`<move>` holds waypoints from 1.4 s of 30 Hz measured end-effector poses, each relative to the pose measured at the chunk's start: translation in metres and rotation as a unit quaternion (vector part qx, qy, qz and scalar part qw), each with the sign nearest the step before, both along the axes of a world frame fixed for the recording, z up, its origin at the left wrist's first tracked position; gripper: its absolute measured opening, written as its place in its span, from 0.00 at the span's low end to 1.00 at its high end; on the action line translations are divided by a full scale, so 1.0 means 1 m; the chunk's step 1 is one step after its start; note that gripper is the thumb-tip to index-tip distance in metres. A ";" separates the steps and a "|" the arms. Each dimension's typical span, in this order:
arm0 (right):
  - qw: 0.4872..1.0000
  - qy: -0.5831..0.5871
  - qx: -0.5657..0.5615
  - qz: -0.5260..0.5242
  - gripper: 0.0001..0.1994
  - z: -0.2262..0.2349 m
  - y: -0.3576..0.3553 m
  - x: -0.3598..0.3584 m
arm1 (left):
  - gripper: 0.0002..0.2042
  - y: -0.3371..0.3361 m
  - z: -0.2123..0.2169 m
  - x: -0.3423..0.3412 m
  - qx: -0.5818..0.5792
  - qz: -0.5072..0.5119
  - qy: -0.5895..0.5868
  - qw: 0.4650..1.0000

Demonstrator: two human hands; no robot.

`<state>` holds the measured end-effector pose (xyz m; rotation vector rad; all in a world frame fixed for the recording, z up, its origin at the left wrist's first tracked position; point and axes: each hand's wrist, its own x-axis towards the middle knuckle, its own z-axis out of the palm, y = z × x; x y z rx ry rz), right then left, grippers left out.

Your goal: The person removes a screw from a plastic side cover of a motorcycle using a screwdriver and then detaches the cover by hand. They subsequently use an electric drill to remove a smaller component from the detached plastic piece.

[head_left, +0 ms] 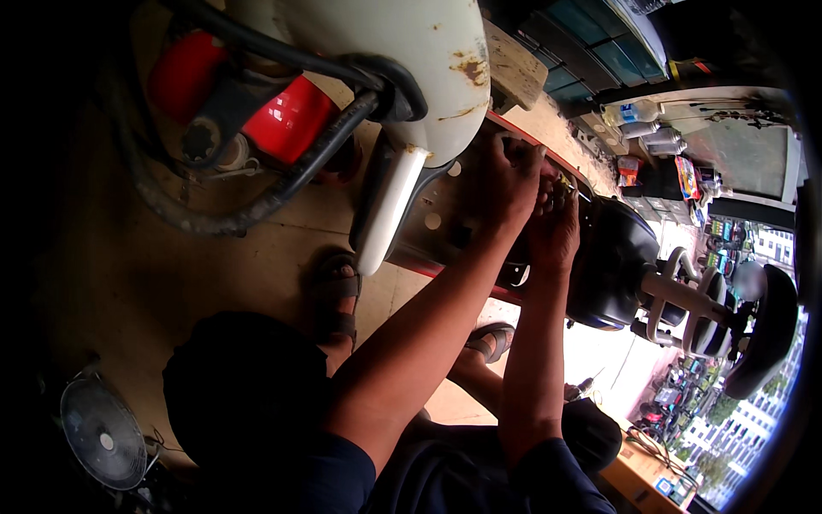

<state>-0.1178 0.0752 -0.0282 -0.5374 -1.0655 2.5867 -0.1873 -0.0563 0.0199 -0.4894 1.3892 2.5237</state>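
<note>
Both hands work close together over the floorboard (419, 221) of a scooter, a dark deck with round holes and red edges. My left hand (511, 184) is closed, its fingers bent at the far edge of the deck. Just right of it and slightly nearer, my right hand (555, 227) has its fingertips pinched together. Between the fingertips shows a small yellowish bit, too small to name. What either hand grips is hidden by the fingers and shadow.
The scooter's rusty white front panel (454, 77) rises at the upper left, with black cables (300, 176) and a red front part (291, 120). Its black seat base (610, 261) is at the right. My sandalled foot (336, 295) stands beside the deck. A fan (104, 433) is at the lower left; bottles (634, 111) stand far right.
</note>
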 end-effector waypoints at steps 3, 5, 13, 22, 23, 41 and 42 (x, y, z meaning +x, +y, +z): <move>0.999 -0.008 -0.003 -0.031 0.17 -0.001 0.002 0.000 | 0.15 -0.004 0.005 -0.008 0.035 -0.062 0.003 0.997; 0.999 -0.009 -0.012 -0.037 0.15 -0.003 0.004 0.002 | 0.15 -0.001 0.005 -0.009 0.052 -0.058 0.025 0.997; 0.998 -0.004 -0.045 -0.042 0.16 -0.007 0.010 0.001 | 0.16 0.010 -0.018 -0.012 -0.134 -0.006 0.118 0.984; 0.996 -0.031 -0.040 -0.073 0.14 -0.001 0.004 0.003 | 0.17 0.000 0.000 -0.002 -0.183 0.006 0.112 0.977; 0.996 -0.035 -0.038 -0.072 0.13 -0.001 0.005 0.002 | 0.18 0.003 -0.005 -0.002 -0.238 0.031 0.135 0.961; 0.998 -0.036 -0.041 -0.043 0.17 -0.007 0.011 0.004 | 0.19 0.002 -0.006 0.004 -0.173 0.022 0.089 0.981; 0.998 -0.033 -0.042 -0.041 0.16 -0.006 0.010 0.004 | 0.19 0.002 -0.008 0.004 -0.174 0.023 0.089 0.981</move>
